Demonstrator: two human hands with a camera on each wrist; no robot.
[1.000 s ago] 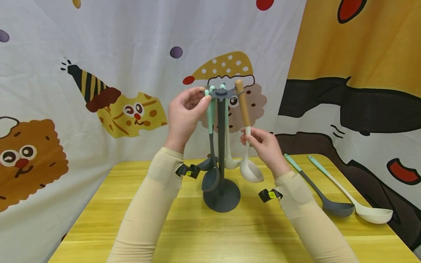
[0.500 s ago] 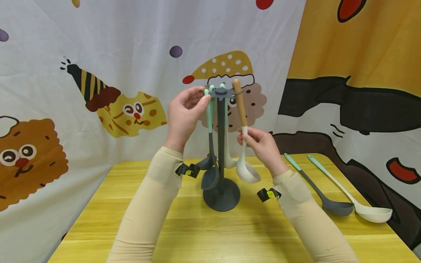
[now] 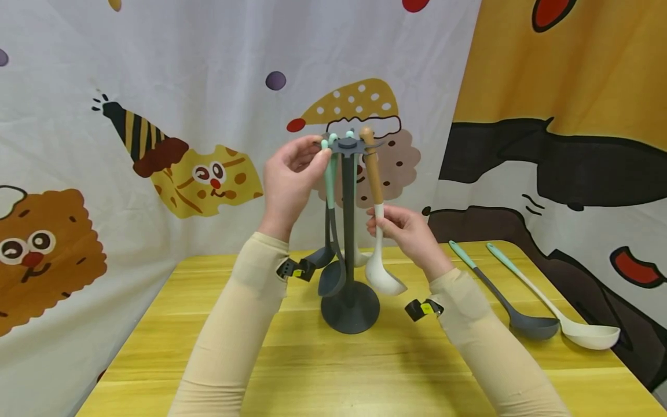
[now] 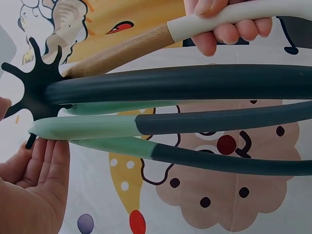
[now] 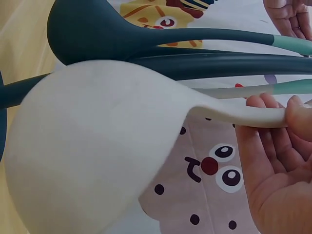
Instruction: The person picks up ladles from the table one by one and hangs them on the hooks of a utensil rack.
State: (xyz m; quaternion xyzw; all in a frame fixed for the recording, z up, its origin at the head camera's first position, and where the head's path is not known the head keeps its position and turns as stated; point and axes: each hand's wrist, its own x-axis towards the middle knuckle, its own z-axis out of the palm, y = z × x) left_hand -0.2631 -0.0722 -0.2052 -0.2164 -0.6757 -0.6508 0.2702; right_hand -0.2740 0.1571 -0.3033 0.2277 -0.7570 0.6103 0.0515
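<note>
Wooden-handled ladle (image 3: 374, 180) sits in right hand (image 3: 410, 234), apart from left hand (image 3: 289, 184).

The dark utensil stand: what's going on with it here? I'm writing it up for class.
A person's left hand holds the top of the dark stand, beside a mint handle. Their right hand pinches the neck of a white ladle with a wooden handle, whose upper end is at the stand's top; whether it is hooked in is hard to tell. Three mint-handled ladles hang from the stand, and two more, one dark-headed and one white-headed, lie on the table.
</note>
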